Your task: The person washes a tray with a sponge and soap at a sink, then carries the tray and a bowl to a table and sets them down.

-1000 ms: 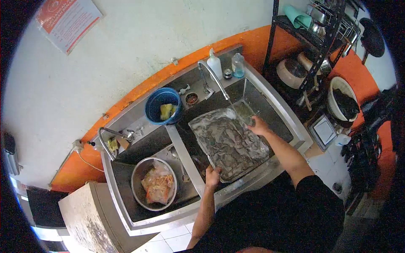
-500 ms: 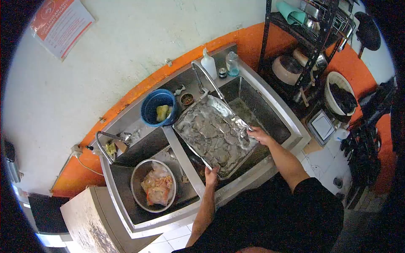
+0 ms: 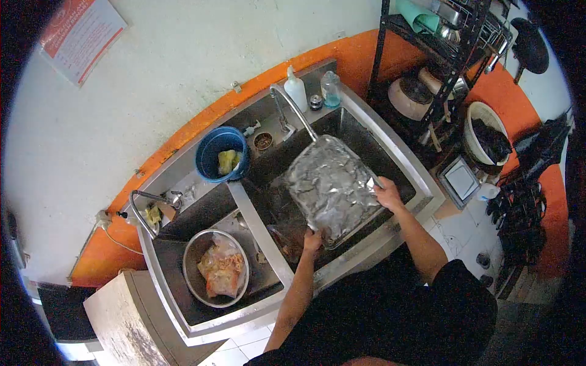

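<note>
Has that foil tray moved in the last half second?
Yes. The tray has shifted right in the view, away from the sink divider: its left corner nearly met the divider before, and now a clear gap shows.

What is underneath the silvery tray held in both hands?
The silvery tray is over a sink basin, parts of which show around it. The area directly beneath is covered, so anything lying there cannot be seen.

The tray (image 3: 332, 186) looks metallic from where I stand, glossy and crinkled like foil. The sink (image 3: 262, 227) is dull steel, the tap (image 3: 293, 104) polished; the bucket (image 3: 206, 157) smooth plastic, the sleeve (image 3: 461, 290) matt cloth, the wall (image 3: 213, 43) scuffed paint.
</note>
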Action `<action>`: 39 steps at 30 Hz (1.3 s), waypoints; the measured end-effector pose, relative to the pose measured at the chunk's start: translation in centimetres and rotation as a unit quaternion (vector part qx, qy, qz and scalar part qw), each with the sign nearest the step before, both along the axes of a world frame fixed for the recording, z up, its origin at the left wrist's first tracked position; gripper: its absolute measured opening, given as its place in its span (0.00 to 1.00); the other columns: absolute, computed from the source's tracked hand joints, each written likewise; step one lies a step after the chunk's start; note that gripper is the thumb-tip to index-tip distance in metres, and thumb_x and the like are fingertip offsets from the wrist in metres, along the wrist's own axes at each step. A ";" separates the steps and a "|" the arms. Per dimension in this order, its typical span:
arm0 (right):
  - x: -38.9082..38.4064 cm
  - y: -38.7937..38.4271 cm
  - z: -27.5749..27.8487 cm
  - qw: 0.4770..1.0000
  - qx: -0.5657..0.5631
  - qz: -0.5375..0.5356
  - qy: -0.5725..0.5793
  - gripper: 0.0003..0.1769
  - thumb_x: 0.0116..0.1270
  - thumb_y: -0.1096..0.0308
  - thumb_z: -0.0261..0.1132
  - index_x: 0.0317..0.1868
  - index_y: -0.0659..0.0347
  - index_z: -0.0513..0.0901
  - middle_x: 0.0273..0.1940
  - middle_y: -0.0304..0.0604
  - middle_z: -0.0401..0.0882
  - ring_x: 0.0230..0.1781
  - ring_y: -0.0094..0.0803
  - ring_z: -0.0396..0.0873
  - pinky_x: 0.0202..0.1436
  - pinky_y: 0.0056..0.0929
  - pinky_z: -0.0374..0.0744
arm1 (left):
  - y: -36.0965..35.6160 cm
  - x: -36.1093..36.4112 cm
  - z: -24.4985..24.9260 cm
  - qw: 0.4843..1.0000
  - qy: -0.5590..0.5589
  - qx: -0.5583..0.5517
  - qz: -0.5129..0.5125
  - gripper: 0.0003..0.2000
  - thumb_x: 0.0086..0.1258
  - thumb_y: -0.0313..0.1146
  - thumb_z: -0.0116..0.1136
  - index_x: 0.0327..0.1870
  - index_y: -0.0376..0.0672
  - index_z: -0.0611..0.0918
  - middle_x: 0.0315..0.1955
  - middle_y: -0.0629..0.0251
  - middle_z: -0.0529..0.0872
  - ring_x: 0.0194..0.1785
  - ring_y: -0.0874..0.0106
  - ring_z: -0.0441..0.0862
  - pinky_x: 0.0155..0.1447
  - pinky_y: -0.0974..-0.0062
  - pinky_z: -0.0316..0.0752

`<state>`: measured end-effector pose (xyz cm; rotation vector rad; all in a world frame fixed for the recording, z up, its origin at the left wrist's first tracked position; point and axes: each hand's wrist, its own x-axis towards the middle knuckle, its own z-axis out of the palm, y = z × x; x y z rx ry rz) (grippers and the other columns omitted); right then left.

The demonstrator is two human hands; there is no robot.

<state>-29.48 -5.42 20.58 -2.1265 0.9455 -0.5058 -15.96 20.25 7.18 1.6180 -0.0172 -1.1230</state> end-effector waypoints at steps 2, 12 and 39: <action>-1.1 -0.3 0.4 0.998 -0.019 -0.063 0.000 0.14 0.55 0.70 0.59 0.42 0.64 0.76 0.38 0.54 0.77 0.37 0.49 0.75 0.42 0.33 0.73 | -0.6 0.2 -5.1 0.976 -0.189 -0.065 -0.084 0.27 0.59 0.41 0.56 0.56 0.33 0.66 0.47 0.57 0.76 0.46 0.66 0.74 0.49 0.71 0.68; -2.1 -10.0 12.6 0.962 0.085 0.123 0.230 0.18 0.58 0.71 0.58 0.51 0.58 0.74 0.40 0.41 0.78 0.39 0.27 0.73 0.47 0.28 0.71 | -5.4 0.3 2.5 0.989 0.065 -0.117 -0.059 0.21 0.60 0.35 0.53 0.53 0.36 0.66 0.45 0.55 0.72 0.45 0.63 0.74 0.37 0.61 0.77; -6.2 2.5 17.1 0.976 -0.192 -0.099 -0.023 0.18 0.62 0.69 0.53 0.52 0.66 0.70 0.43 0.58 0.76 0.43 0.50 0.75 0.46 0.37 0.72 | -10.5 -5.2 6.9 0.956 0.187 -0.223 -0.026 0.12 0.61 0.34 0.55 0.44 0.43 0.73 0.29 0.69 0.78 0.27 0.74 0.75 0.26 0.76 0.70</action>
